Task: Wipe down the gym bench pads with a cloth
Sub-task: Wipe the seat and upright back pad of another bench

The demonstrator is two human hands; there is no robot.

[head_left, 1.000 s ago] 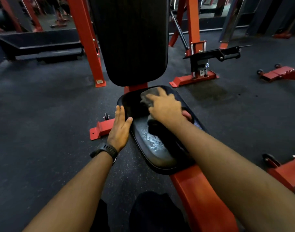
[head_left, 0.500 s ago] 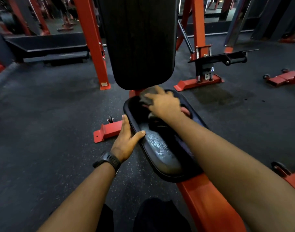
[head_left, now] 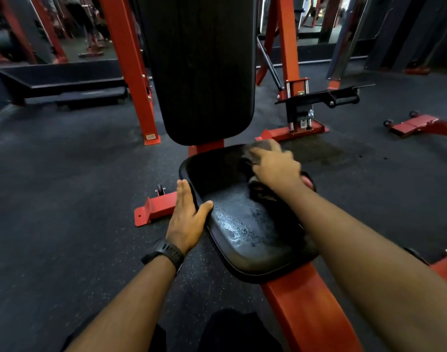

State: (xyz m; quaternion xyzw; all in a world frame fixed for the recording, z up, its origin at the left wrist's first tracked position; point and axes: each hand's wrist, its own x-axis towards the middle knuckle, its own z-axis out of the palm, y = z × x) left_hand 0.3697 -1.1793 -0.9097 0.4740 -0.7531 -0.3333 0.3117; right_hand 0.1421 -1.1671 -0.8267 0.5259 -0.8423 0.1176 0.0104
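The black seat pad [head_left: 239, 232] of a red-framed bench lies in front of me, its near half shiny with wet streaks. The black back pad [head_left: 199, 72] stands upright behind it. My right hand [head_left: 274, 167] presses a dark grey cloth [head_left: 259, 148] onto the far right part of the seat pad; the cloth's lower folds bunch under my wrist. My left hand [head_left: 188, 217] grips the seat pad's left edge, thumb on top, fingers down the side. A black watch sits on that wrist.
The red bench beam [head_left: 308, 311] runs toward me. A red foot with a small wheel [head_left: 154, 207] sticks out at the left. Red rack uprights [head_left: 131, 72] and a black catch arm [head_left: 324, 97] stand behind. Dark rubber floor lies all around; another red frame [head_left: 420, 125] is at the right.
My right hand has slid the cloth from the seat pad's far middle toward its far right corner. My left hand went from lying flat beside the pad to gripping its left edge.
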